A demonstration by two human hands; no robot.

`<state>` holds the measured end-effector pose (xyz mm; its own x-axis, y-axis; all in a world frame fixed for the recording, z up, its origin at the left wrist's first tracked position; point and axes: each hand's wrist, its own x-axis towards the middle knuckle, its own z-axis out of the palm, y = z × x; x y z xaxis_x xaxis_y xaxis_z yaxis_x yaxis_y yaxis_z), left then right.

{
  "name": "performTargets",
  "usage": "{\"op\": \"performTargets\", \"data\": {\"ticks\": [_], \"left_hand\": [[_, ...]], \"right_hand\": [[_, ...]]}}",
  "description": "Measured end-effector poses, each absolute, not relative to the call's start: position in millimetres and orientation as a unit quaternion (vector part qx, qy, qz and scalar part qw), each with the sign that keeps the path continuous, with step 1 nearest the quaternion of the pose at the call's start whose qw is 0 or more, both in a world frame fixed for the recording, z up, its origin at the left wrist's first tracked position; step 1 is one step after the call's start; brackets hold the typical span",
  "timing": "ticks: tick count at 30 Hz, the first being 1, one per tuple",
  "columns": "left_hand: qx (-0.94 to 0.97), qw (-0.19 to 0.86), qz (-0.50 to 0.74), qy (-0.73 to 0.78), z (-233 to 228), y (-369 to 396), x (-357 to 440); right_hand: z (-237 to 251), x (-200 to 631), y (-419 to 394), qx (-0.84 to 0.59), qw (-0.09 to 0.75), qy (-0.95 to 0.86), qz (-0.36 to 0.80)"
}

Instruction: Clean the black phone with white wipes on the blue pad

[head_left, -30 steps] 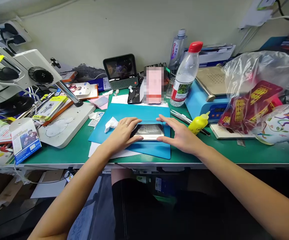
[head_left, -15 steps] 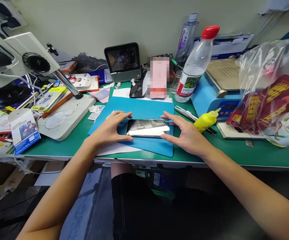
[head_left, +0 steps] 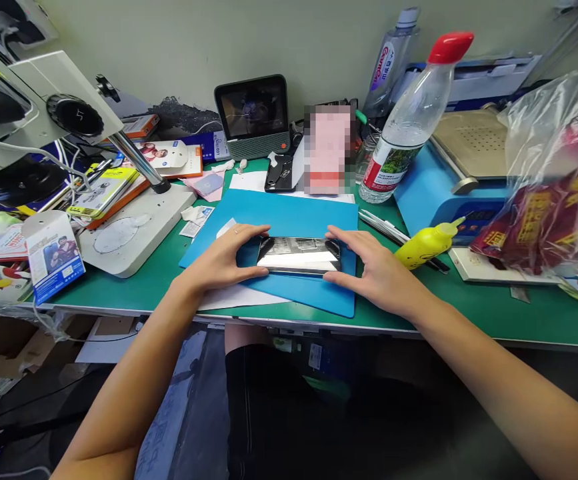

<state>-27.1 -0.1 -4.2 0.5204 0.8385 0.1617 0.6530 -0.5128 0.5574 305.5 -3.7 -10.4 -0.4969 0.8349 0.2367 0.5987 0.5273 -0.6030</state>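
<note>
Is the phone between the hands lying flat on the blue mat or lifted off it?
Flat: the phone lies on the blue mat, screen up.

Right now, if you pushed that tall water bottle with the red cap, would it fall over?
Probably, yes. The water bottle is tall and narrow and stands upright, so a push near its red cap would likely tip it. It looks like thin clear plastic, so it is probably light. Being round, it might then roll toward the yellow squeeze bottle.
</note>
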Motion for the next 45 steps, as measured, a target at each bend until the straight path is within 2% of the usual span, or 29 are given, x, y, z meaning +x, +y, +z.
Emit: {"op": "performTargets", "data": {"ticks": [23,45], "left_hand": [[0.825,0.222,0.192,0.483,-3.6,-3.1,-20.5],[0.833,0.241,0.184,0.462,-3.0,-1.9,-20.9]], "right_hand": [[-14.7,309.2,-9.8,-0.459,0.239,-0.825,0.226],[-11.9,309.0,-6.7,-0.478,0.229,-0.815,0.234]]}}
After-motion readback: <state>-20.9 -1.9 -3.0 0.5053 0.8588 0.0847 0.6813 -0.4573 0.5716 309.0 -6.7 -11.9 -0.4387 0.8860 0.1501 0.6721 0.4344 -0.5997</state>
